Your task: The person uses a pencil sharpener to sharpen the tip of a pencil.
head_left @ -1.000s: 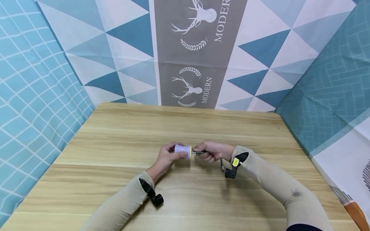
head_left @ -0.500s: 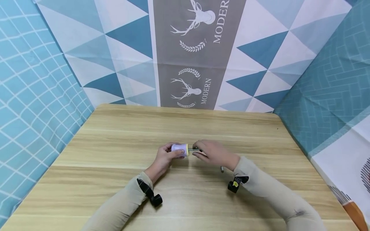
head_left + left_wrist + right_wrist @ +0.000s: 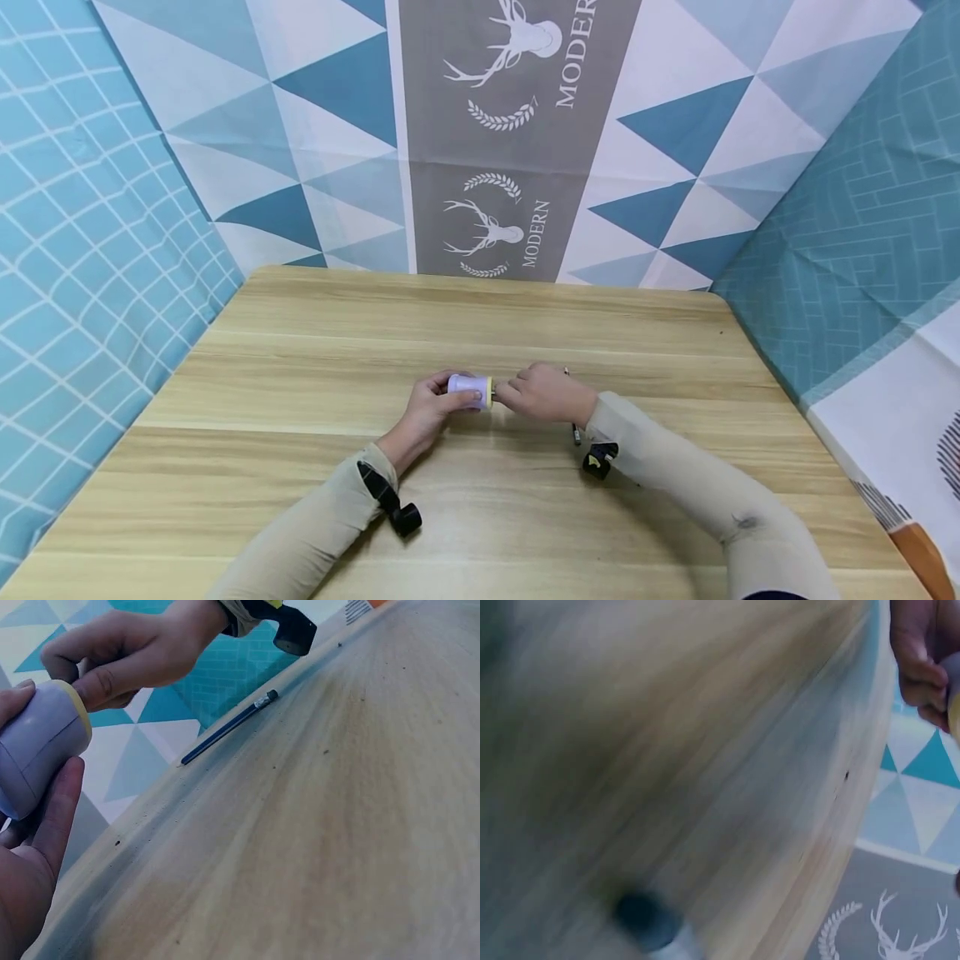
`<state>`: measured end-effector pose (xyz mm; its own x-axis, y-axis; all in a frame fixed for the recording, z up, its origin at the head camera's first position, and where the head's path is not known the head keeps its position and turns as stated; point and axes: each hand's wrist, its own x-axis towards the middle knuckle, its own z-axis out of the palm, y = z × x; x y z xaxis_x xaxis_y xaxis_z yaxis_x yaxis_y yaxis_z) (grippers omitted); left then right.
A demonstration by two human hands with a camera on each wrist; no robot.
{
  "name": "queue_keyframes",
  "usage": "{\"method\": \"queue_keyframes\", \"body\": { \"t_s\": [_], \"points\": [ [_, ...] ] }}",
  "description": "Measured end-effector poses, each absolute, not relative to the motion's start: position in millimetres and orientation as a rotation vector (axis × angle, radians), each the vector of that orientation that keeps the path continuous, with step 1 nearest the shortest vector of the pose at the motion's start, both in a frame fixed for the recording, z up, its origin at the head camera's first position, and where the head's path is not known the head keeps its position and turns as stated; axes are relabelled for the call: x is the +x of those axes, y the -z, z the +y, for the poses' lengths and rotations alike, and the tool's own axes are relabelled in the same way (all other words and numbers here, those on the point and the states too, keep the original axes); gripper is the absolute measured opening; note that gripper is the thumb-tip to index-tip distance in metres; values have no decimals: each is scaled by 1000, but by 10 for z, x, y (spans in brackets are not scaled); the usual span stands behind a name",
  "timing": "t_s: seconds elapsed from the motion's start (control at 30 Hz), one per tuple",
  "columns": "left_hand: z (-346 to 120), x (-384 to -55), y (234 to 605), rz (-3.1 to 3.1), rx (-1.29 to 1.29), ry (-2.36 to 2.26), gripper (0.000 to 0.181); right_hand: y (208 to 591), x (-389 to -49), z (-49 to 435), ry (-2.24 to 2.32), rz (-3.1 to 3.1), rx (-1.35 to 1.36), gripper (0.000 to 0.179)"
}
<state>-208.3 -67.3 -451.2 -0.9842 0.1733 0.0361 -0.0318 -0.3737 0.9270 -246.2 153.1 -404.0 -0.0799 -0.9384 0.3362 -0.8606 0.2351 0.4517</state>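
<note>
1. Head view: the left hand (image 3: 429, 408) holds a purple container (image 3: 465, 391) on its side over the middle of the table (image 3: 480, 517), thumb along the near side and fingers behind it. The container's yellow rim faces the right hand (image 3: 546, 394).
2. Also from the head: the right hand's fingers are curled in close to that rim, pinching a slim dark rod (image 3: 493, 392), of which only a short bit shows. A pencil (image 3: 576, 434) lies on the table beneath the right wrist, its middle hidden. Both arms wear beige sleeves (image 3: 315, 525), with a small black camera on each wrist.
3. Left wrist view: the container is at the left edge, tilted, between the left hand's thumb and fingers. The right thumb and forefinger are drawn together at the yellow rim; what they pinch is hidden here. The blue pencil, dark at one end, lies well apart from the container.
4. Right wrist view: the left fingers curl against the container, cut off at the right edge. A dark, pale-banded end (image 3: 649, 921) is too blurred to name. This view cannot tell how the right fingers stand.
</note>
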Motion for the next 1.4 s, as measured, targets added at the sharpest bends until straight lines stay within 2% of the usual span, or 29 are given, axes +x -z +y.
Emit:
{"method": "queue_keyframes", "body": {
  "t_s": [0.13, 0.23, 0.37, 0.5, 0.67, 0.83, 0.97, 1.1, 1.23, 1.4],
  "points": [
    [-676, -2103, 4517, 1649, 200, -2522, 24, 4011, -2443, 1485, -113, -2229, 1677, 20],
    [-686, -2110, 4518, 1644, 221, -2522, 24, 3970, -2425, 1455, -447, -2424, 1681, 16],
    [-697, -2101, 4529, 1637, 227, -2522, 23, 3905, -2401, 1428, -867, -2714, 1595, 15],
    [-704, -2087, 4526, 1617, 230, -2545, 24, 3854, -2401, 1401, -1520, -3012, 1347, 22],
    [-696, -2077, 4514, 1636, 232, -2549, 26, 3886, -2432, 1406, -2399, -3013, 965, 23],
    [-686, -2071, 4517, 1675, 226, -2528, 27, 3936, -2447, 1434, -2885, -2916, 688, 17],
    [-660, -2067, 4510, 1673, 221, -2516, 38, 3910, -2443, 1470, -2759, -3004, 696, 16],
    [-640, -2059, 4501, 1662, 205, -2508, 48, 3834, -2423, 1509, -2294, -3143, 844, 23],
    [-655, -2067, 4494, 1666, 187, -2503, 42, 3761, -2397, 1548, -1771, -3086, 988, 30],
    [-690, -2079, 4491, 1633, 178, -2543, 31, 3770, -2291, 1565, -1287, -2839, 1183, 17]
  ]
}}
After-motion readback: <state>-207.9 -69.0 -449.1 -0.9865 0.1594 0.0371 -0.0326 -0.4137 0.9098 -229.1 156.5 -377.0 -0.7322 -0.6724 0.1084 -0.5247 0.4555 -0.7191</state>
